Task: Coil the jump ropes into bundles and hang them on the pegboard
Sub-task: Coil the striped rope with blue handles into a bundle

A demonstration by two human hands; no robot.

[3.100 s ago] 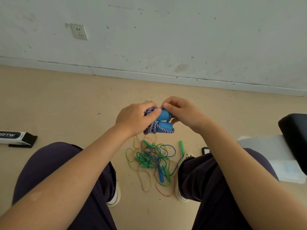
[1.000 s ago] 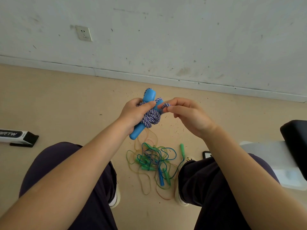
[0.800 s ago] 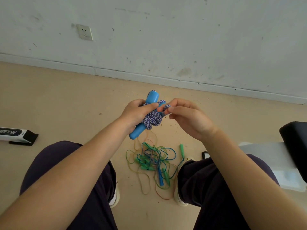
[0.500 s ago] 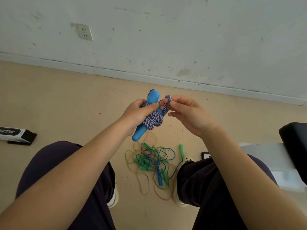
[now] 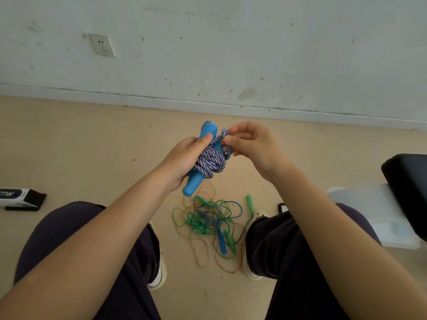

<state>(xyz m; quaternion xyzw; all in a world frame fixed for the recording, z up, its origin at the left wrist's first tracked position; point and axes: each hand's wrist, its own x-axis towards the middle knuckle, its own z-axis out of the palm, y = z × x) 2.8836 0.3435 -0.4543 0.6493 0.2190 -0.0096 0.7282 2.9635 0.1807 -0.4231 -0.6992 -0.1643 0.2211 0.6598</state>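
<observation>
Left hand (image 5: 184,158) grips coiled jump rope (image 5: 209,161), right hand (image 5: 251,144) pinches its loop

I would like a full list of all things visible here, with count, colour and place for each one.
braided jump rope: one, purple-white cord wound round blue handles, held in front of the knees
tangled ropes: several, green, blue and orange, on floor between the feet
wall socket: one, white, wall upper left
box: one, white-black, floor far left
black pad: one, right edge
phone: one, dark, floor by right knee
left hand: grips the bundle
right hand: pinches a cord loop
</observation>
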